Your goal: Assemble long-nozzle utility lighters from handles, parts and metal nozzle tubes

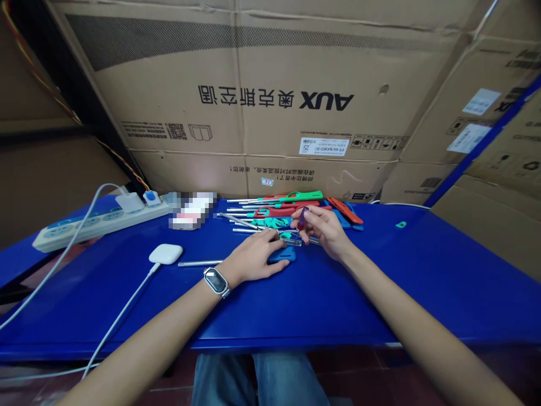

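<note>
Cardboard stands at twelve o'clock behind the blue table, where a heap of lighters lies near the far edge. Nearer, a blue lighter points its metal rod toward nine, under the left hand, spread over its handle. At two o'clock from that hand, the right hand pinches a purple-handled screwdriver, angled down between six and seven

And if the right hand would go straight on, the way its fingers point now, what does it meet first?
Probably a red lighter, lying just beyond the right hand and to its left. Depth is unclear from one view, so the hand might pass above it instead.
</note>
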`<state>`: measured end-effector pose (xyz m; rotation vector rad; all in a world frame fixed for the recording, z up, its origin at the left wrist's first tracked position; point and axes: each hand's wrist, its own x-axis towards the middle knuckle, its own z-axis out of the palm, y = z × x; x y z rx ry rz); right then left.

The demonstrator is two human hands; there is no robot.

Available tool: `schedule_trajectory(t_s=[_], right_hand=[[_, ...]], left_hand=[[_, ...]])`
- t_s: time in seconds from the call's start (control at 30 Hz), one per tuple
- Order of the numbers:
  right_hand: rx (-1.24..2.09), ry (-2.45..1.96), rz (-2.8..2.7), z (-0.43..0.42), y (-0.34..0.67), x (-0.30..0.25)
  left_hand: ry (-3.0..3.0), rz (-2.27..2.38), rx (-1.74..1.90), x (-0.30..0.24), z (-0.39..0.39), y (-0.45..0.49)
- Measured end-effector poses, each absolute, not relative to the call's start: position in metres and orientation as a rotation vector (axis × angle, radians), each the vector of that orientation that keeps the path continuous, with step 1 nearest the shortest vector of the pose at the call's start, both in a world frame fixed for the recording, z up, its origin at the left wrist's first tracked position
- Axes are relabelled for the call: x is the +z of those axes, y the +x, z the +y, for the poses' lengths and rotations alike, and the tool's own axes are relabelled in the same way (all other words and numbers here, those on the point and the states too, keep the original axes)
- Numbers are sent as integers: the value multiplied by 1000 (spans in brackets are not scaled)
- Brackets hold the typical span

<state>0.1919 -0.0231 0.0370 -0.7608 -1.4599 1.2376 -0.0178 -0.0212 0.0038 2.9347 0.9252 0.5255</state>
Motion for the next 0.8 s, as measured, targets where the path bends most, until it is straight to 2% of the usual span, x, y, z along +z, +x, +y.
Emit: schedule_trajectory(t_s=[0.17,0.5,0.8], right_hand=[[1115,-802,-1352,-19,182,32],[1270,-752,-1542,-24,192,36],[1013,-734,-1468,-32,177,29]], left_hand=[[2936,926,518,5,-21,-18],[2981,956,466,9,-24,-18],[2969,950,687,16,-26,-21]])
